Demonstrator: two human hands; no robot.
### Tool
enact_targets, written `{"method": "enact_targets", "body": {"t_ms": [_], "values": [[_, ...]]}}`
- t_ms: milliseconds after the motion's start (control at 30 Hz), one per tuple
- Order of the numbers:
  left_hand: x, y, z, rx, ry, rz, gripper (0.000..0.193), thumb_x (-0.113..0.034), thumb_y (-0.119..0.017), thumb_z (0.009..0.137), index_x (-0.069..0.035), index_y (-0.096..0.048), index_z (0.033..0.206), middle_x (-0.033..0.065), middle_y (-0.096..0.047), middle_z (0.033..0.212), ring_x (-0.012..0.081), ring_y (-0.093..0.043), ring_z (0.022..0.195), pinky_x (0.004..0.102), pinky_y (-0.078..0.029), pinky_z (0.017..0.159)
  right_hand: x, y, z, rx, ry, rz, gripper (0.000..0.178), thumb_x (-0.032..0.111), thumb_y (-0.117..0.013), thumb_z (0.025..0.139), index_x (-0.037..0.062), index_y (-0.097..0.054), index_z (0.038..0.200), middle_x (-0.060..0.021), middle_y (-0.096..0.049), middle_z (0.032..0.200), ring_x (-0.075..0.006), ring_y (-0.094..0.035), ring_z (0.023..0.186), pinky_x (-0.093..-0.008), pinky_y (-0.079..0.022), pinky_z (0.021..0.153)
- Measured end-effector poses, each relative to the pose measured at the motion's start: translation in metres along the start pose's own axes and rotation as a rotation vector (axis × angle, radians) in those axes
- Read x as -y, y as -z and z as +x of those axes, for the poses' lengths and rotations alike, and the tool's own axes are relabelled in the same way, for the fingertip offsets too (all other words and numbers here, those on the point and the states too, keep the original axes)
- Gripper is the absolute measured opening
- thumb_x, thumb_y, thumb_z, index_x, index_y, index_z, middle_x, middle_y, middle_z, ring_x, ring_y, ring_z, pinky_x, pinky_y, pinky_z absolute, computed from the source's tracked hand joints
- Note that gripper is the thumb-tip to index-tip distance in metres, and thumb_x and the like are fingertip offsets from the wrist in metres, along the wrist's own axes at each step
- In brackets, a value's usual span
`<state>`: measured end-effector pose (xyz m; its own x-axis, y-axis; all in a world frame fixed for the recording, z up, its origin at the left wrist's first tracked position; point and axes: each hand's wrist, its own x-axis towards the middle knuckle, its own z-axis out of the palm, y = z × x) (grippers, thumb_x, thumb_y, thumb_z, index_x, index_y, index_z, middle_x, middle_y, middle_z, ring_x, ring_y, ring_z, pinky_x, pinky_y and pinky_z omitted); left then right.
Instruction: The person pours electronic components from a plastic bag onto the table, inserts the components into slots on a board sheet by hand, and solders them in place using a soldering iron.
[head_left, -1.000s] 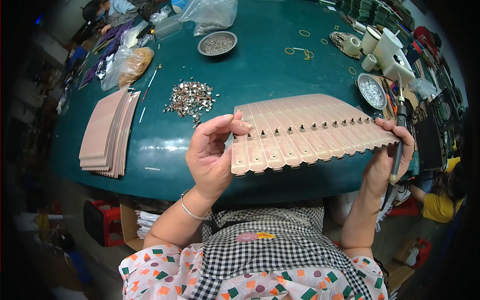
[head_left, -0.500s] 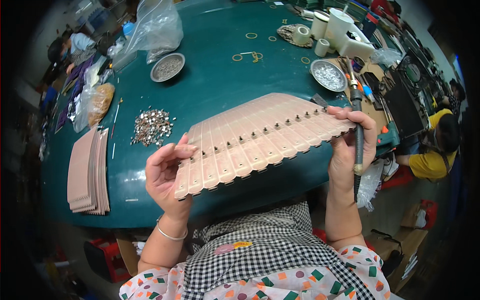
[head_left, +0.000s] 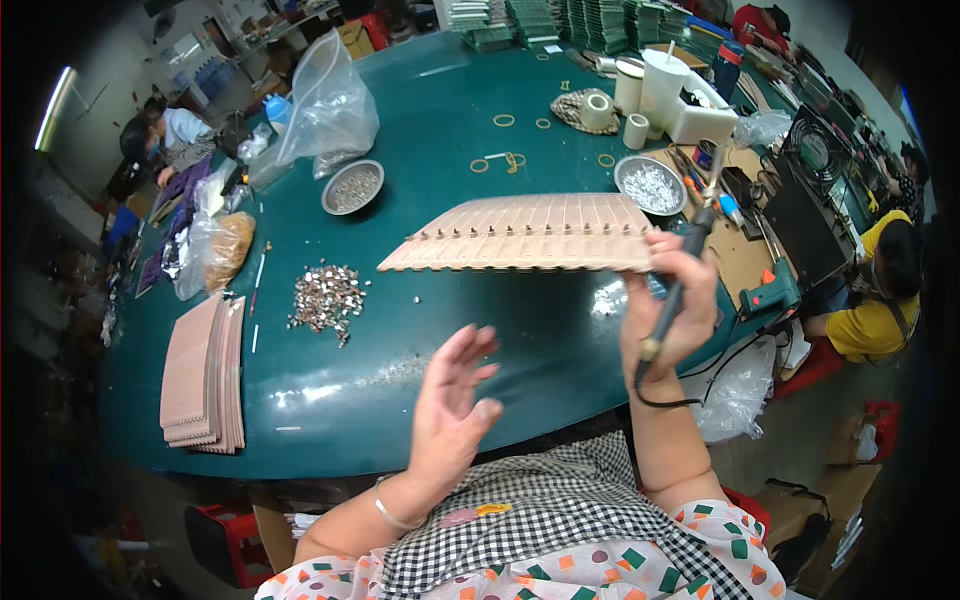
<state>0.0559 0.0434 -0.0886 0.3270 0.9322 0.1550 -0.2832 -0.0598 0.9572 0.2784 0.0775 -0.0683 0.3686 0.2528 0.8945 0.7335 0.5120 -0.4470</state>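
My right hand (head_left: 672, 305) grips the right end of a pinkish-tan circuit board panel (head_left: 530, 218), scored into long strips with a scalloped near edge. A row of small dark metal parts stands along it. The same hand also holds a soldering iron (head_left: 697, 236) with a black handle, its metal tip pointing up and away. The panel is raised over the green table. My left hand (head_left: 455, 400) is off the panel, nearer to me, fingers apart and holding nothing. A heap of small metal pieces (head_left: 328, 300) lies on the table to its left.
Stacked tan panels (head_left: 195, 375) lie at the left. Metal bowls of small parts, one bowl (head_left: 352, 188) at left and another bowl (head_left: 652, 187) at right, stand beyond. Tools, including a green-handled tool (head_left: 770, 292), and a fan (head_left: 812, 140) crowd the right. Co-workers sit at both sides.
My left hand has let go of the panel's left end and drawn back toward me. My right hand has tilted the panel flatter, its left end now farther from me.
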Motion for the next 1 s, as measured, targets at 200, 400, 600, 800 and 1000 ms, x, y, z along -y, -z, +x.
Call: {"method": "enact_targets", "body": {"t_ms": [200,400,600,800,1000], "values": [[-0.014,-0.019,0.060,-0.199,0.124,-0.280,0.041,-0.024,-0.059,0.097,-0.005,-0.039,0.128,0.0115,-0.058,0.122,0.0245,-0.063,0.105,0.0426,-0.053,0.091,0.034,-0.017,-0.038,0.246,0.089,-0.035,0.033,-0.004,-0.077,0.065,0.0069,-0.060,0.091,-0.0135,-0.063,0.087,-0.0274,-0.063,0.070,-0.0333,-0.053,0.062],[0.010,0.041,0.117,-0.194,0.232,-0.161,0.036,0.004,-0.051,0.088,-0.002,-0.044,0.123,0.0131,-0.063,0.106,0.0213,-0.068,0.088,0.0348,-0.060,0.069,0.013,0.018,-0.032,0.293,-0.035,0.004,0.028,0.001,-0.073,0.074,0.0055,-0.065,0.101,-0.0129,-0.059,0.087,-0.0248,-0.058,0.070,-0.0313,-0.049,0.061],[0.040,0.101,0.197,-0.070,0.462,-0.038,0.035,0.005,-0.046,0.091,0.003,-0.046,0.126,0.0145,-0.064,0.110,0.0222,-0.070,0.086,0.0366,-0.062,0.071,-0.051,0.047,-0.002,-0.156,-0.881,0.438,0.022,0.019,-0.051,0.099,0.0029,-0.060,0.110,0.0008,-0.051,0.082,-0.0062,-0.046,0.065,-0.0228,-0.041,0.053],[0.083,0.133,0.243,-0.203,0.357,0.394,0.027,-0.001,-0.070,0.079,0.004,-0.065,0.105,0.0104,-0.070,0.082,0.0206,-0.069,0.079,0.0284,-0.052,0.063,-0.131,0.047,0.020,-0.261,-1.098,0.417,0.026,0.018,-0.065,0.093,0.0046,-0.053,0.112,-0.0029,-0.055,0.084,-0.0103,-0.055,0.071,-0.0274,-0.050,0.060],[0.075,0.103,0.233,-0.181,-0.051,1.209,0.064,-0.021,-0.085,0.065,-0.003,-0.062,0.123,0.0255,-0.052,0.135,0.0347,-0.047,0.129,0.0384,-0.039,0.106,-0.187,0.034,0.014,-0.343,-1.391,1.019,0.040,0.018,-0.060,0.094,-0.0087,-0.047,0.120,-0.0143,-0.055,0.113,-0.0231,-0.057,0.100,-0.0347,-0.051,0.088]]}}
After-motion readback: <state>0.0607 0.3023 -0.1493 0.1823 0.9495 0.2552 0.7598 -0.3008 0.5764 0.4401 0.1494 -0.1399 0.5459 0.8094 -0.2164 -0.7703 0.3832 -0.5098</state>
